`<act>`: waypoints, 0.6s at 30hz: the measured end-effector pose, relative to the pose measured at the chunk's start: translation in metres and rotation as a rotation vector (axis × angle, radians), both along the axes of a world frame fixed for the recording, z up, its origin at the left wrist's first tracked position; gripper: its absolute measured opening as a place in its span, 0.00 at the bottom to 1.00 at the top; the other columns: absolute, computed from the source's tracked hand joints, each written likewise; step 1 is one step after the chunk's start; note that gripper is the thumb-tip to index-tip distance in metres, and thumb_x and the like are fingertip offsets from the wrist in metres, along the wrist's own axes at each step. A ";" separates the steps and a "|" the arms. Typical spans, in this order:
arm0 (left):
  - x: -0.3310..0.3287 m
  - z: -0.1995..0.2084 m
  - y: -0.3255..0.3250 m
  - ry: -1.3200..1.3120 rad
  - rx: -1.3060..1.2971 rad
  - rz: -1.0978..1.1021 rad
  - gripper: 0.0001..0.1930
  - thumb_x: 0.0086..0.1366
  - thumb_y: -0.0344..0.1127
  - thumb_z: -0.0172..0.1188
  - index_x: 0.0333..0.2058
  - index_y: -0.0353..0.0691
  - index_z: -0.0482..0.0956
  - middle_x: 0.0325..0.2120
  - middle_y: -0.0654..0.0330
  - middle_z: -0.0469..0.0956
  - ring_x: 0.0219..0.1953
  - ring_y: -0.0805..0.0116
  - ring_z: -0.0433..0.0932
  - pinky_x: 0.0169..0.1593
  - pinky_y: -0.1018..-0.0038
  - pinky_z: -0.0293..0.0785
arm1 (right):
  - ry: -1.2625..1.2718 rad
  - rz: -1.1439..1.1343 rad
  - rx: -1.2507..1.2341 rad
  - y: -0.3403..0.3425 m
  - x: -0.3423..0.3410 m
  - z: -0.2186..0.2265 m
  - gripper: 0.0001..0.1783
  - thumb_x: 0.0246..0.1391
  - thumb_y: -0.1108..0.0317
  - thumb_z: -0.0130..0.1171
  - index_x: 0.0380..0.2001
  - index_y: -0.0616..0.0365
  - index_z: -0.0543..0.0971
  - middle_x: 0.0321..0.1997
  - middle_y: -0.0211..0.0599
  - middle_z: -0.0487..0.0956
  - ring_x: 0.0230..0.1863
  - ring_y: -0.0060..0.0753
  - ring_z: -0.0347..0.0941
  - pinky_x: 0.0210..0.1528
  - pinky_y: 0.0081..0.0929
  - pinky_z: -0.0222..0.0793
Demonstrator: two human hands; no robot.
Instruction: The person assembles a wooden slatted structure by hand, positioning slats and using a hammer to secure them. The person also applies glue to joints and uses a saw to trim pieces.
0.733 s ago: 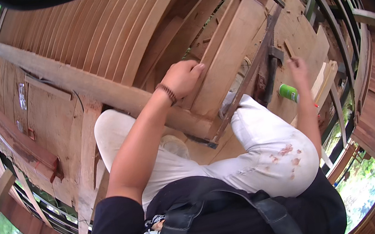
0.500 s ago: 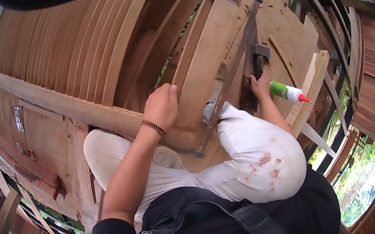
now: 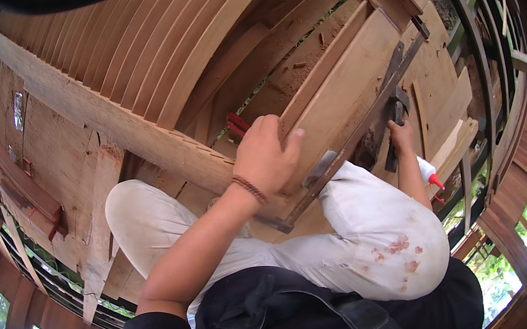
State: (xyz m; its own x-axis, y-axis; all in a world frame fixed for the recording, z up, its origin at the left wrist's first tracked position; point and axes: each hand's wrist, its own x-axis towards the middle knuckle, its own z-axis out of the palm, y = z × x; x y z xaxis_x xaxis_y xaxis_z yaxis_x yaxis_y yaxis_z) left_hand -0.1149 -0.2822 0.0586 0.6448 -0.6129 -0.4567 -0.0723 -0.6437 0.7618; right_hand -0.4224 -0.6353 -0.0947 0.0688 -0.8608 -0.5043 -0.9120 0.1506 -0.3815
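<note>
On the worn plank floor [image 3: 61,171], a slatted frame [image 3: 346,80] is touched by the left hand [image 3: 267,154]; whether its fingers are clamped cannot be told. Beside the frame, a hammer [image 3: 396,109] is clasped by the right hand [image 3: 401,136], near a bottle [image 3: 429,170]. Greenery is seen through wall [image 3: 46,311] openings.

Open-sided woodworking workshop: slatted wooden frame [image 3: 97,112], hammer [image 3: 396,109], red-tipped bottle [image 3: 426,168], wood chips [image 3: 297,79].

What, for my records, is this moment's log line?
left hand: on brown wooden board; right hand: gripping black-handled hammer; white red-tipped bottle: beside right forearm
</note>
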 end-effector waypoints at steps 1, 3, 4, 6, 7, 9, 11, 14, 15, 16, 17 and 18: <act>-0.003 0.000 -0.003 -0.034 -0.001 -0.002 0.25 0.66 0.50 0.66 0.43 0.29 0.76 0.41 0.44 0.78 0.46 0.42 0.78 0.49 0.55 0.75 | -0.037 -0.023 0.015 -0.001 0.002 0.007 0.19 0.51 0.62 0.68 0.40 0.64 0.78 0.26 0.36 0.78 0.22 0.33 0.75 0.26 0.34 0.71; -0.004 -0.001 -0.006 -0.020 0.032 -0.023 0.29 0.63 0.54 0.69 0.45 0.29 0.74 0.42 0.45 0.78 0.47 0.43 0.78 0.49 0.55 0.76 | -0.043 -0.072 -0.048 0.002 0.010 0.020 0.13 0.52 0.64 0.67 0.33 0.58 0.75 0.19 0.29 0.73 0.16 0.27 0.69 0.20 0.29 0.66; -0.003 -0.002 -0.006 -0.027 0.033 -0.027 0.31 0.62 0.55 0.71 0.45 0.29 0.74 0.43 0.46 0.77 0.47 0.43 0.78 0.49 0.55 0.76 | -0.119 -0.086 -0.087 0.005 0.017 0.028 0.11 0.54 0.64 0.66 0.33 0.57 0.75 0.19 0.28 0.72 0.16 0.26 0.68 0.20 0.28 0.64; -0.001 -0.002 -0.006 -0.020 0.043 -0.036 0.31 0.61 0.57 0.70 0.44 0.30 0.74 0.41 0.47 0.77 0.46 0.44 0.78 0.48 0.55 0.76 | -0.199 -0.166 -0.134 0.012 0.028 0.047 0.10 0.57 0.65 0.64 0.31 0.55 0.73 0.19 0.27 0.70 0.15 0.23 0.66 0.18 0.26 0.62; -0.001 -0.002 -0.006 -0.022 0.043 -0.039 0.32 0.61 0.58 0.70 0.43 0.31 0.74 0.40 0.47 0.77 0.46 0.44 0.78 0.48 0.55 0.76 | -0.243 -0.186 -0.170 0.014 0.035 0.059 0.11 0.61 0.62 0.64 0.31 0.54 0.73 0.18 0.25 0.69 0.16 0.21 0.66 0.18 0.24 0.61; 0.000 -0.002 -0.007 -0.030 0.067 -0.051 0.32 0.62 0.60 0.69 0.42 0.31 0.73 0.39 0.47 0.77 0.45 0.44 0.78 0.47 0.54 0.76 | -0.374 -0.200 -0.327 0.014 0.053 0.087 0.12 0.62 0.62 0.64 0.32 0.55 0.73 0.19 0.26 0.70 0.15 0.21 0.65 0.18 0.25 0.62; 0.001 -0.002 -0.008 -0.042 0.087 -0.066 0.33 0.62 0.62 0.68 0.40 0.32 0.73 0.38 0.47 0.77 0.44 0.44 0.78 0.47 0.54 0.77 | -0.470 -0.141 -0.445 0.012 0.074 0.124 0.12 0.64 0.62 0.65 0.35 0.58 0.75 0.21 0.28 0.72 0.17 0.22 0.68 0.21 0.26 0.65; 0.001 -0.002 -0.009 -0.065 0.099 -0.086 0.34 0.63 0.64 0.66 0.39 0.32 0.73 0.37 0.47 0.76 0.44 0.44 0.78 0.47 0.54 0.77 | -0.329 0.399 -0.867 0.010 0.121 0.189 0.16 0.62 0.66 0.68 0.45 0.66 0.77 0.31 0.33 0.81 0.28 0.27 0.77 0.34 0.26 0.75; 0.001 -0.003 -0.010 -0.073 0.096 -0.086 0.34 0.63 0.65 0.66 0.38 0.32 0.72 0.37 0.46 0.76 0.44 0.44 0.79 0.47 0.54 0.77 | -0.379 0.557 -0.802 0.014 0.140 0.210 0.18 0.61 0.66 0.69 0.48 0.65 0.77 0.34 0.34 0.83 0.32 0.27 0.78 0.38 0.26 0.75; 0.001 -0.003 -0.010 -0.078 0.097 -0.087 0.34 0.63 0.65 0.65 0.38 0.32 0.72 0.37 0.46 0.76 0.44 0.44 0.79 0.47 0.54 0.77 | -0.374 0.564 -0.706 0.020 0.162 0.230 0.20 0.60 0.67 0.70 0.51 0.65 0.77 0.38 0.35 0.84 0.36 0.27 0.79 0.42 0.27 0.76; 0.001 -0.003 -0.010 -0.094 0.093 -0.088 0.34 0.63 0.65 0.66 0.37 0.32 0.72 0.37 0.46 0.77 0.43 0.44 0.79 0.47 0.54 0.77 | -0.334 0.780 -0.692 0.029 0.184 0.247 0.19 0.60 0.69 0.70 0.51 0.64 0.78 0.36 0.34 0.83 0.34 0.25 0.78 0.39 0.25 0.75; 0.001 -0.004 -0.010 -0.102 0.093 -0.089 0.34 0.63 0.65 0.66 0.36 0.32 0.72 0.36 0.46 0.77 0.43 0.44 0.79 0.46 0.54 0.77 | -0.260 0.894 -0.643 0.041 0.206 0.261 0.18 0.59 0.70 0.70 0.50 0.62 0.79 0.35 0.33 0.83 0.32 0.22 0.76 0.37 0.24 0.74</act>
State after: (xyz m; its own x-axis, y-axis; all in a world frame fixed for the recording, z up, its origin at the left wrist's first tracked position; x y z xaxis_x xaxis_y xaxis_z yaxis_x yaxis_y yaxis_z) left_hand -0.1138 -0.2921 0.0548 0.6357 -0.6280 -0.4490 -0.2066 -0.6988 0.6848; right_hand -0.2162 -0.5938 0.1659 0.8279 -0.5447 0.1338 -0.4757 -0.8083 -0.3468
